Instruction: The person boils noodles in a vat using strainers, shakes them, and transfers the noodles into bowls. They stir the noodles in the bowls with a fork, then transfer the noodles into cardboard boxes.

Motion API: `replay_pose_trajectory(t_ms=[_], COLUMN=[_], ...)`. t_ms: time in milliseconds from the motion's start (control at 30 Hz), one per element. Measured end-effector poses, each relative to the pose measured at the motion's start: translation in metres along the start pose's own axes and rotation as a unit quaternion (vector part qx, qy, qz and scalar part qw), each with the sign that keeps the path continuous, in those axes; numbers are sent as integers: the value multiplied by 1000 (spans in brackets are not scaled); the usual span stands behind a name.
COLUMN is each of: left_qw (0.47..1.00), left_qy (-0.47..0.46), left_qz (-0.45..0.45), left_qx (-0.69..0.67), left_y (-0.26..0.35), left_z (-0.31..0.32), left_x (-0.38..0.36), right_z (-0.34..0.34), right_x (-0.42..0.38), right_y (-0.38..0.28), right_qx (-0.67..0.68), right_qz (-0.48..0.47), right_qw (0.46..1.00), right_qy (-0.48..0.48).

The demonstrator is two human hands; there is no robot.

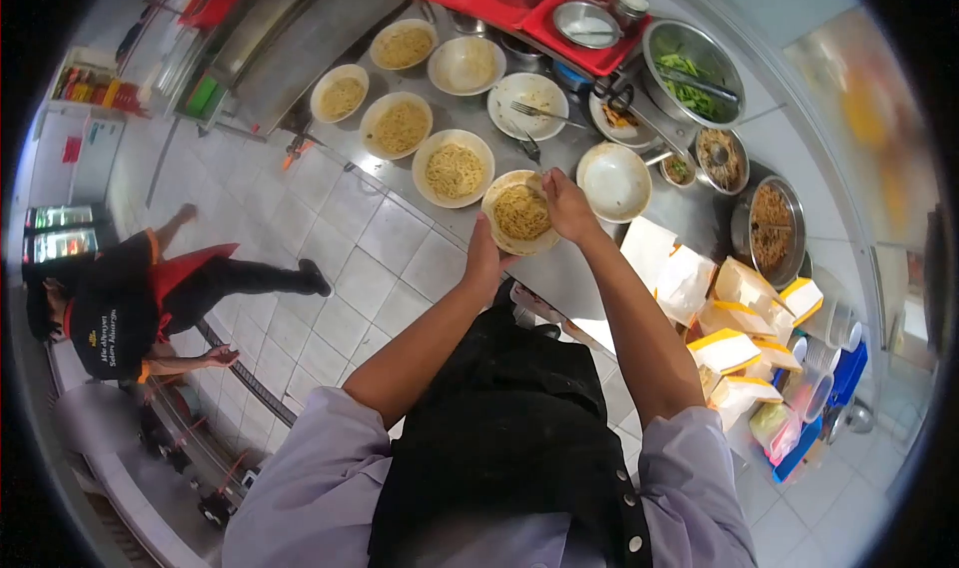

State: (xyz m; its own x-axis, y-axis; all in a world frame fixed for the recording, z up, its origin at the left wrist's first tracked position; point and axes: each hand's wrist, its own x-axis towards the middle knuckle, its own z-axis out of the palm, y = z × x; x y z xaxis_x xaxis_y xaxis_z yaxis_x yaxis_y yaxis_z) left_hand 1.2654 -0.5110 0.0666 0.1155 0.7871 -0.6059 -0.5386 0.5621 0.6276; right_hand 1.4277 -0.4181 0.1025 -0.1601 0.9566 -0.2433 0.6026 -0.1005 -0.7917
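Note:
Between my two hands is a white bowl of noodles (521, 214), held over the front edge of the steel counter. My left hand (485, 260) grips its near left side, fingers partly hidden beneath it. On the right, my right hand (569, 208) is closed on the rim. Just left of it stands another noodle bowl (454, 170), with several more filled bowls (397, 125) behind. A bowl with only residue (613, 183) sits right of my right hand. Beyond, a fork (547, 115) lies across a white bowl (528, 96).
At the back right are a steel bowl of greens (689, 78) with tongs and a pot of brown topping (769, 223). Paper food packets (734, 318) crowd the right side. Red trays (599, 28) line the back. A co-worker (125, 303) is on the tiled floor at left.

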Motion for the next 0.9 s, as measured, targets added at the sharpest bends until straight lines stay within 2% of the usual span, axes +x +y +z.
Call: replay_pose_trajectory(t_ms=[33, 67, 100, 133, 200, 267, 333, 367, 400, 433, 533, 633, 667, 733, 800, 833, 900], left_qw=[1000, 999, 999, 1000, 997, 992, 977, 967, 955, 942, 923, 903, 901, 867, 829, 836, 791], left_qy=[5, 10, 17, 5, 42, -27, -93, -132, -168, -196, -254, -277, -281, -347, -415, -410, -422], left_qz=[3, 5, 32, 22, -50, -76, -125, -152, -179, -199, -234, -266, -263, -305, -279, -281, -368], left_qx=[-16, -30, 4, 12, 46, 98, 148, 158, 168, 184, 172, 194, 199, 186, 249, 231, 246], left_y=[1, 2, -4, 3, 22, 33, 32, 27, 17, 1, -43, -111, -132, -175, -209, -229, -248], left_z=[4, 7, 5, 13, 32, 53, 81, 97, 112, 128, 167, 210, 223, 248, 274, 290, 324], left_x=[-4, -9, -8, -19, -49, -76, -100, -112, -124, -135, -157, -187, -199, -214, -228, -234, -237], right_z=[3, 4, 0, -7, -27, -49, -74, -83, -93, -115, -143, -158, -164, -180, -202, -212, -231], right_x=[-5, -12, -22, -37, -75, -119, -165, -189, -214, -243, -317, -390, -416, -464, -506, -522, -549], right_y=[3, 7, 2, -7, -21, -26, -17, -9, -1, -3, 21, 70, 82, 105, 113, 124, 146], right_qx=[13, 12, 22, 32, 58, 109, 159, 160, 158, 163, 201, 296, 296, 282, 309, 306, 310], right_qz=[-29, -20, -41, -61, -25, -37, -1, -22, -43, 23, 64, 32, 28, 44, 89, 85, 73], right_qw=[999, 999, 998, 995, 994, 983, 974, 966, 956, 967, 944, 872, 869, 834, 820, 819, 816], right_qy=[29, 37, 53, 72, 92, 142, 162, 204, 243, 194, 252, 390, 395, 472, 473, 479, 482])
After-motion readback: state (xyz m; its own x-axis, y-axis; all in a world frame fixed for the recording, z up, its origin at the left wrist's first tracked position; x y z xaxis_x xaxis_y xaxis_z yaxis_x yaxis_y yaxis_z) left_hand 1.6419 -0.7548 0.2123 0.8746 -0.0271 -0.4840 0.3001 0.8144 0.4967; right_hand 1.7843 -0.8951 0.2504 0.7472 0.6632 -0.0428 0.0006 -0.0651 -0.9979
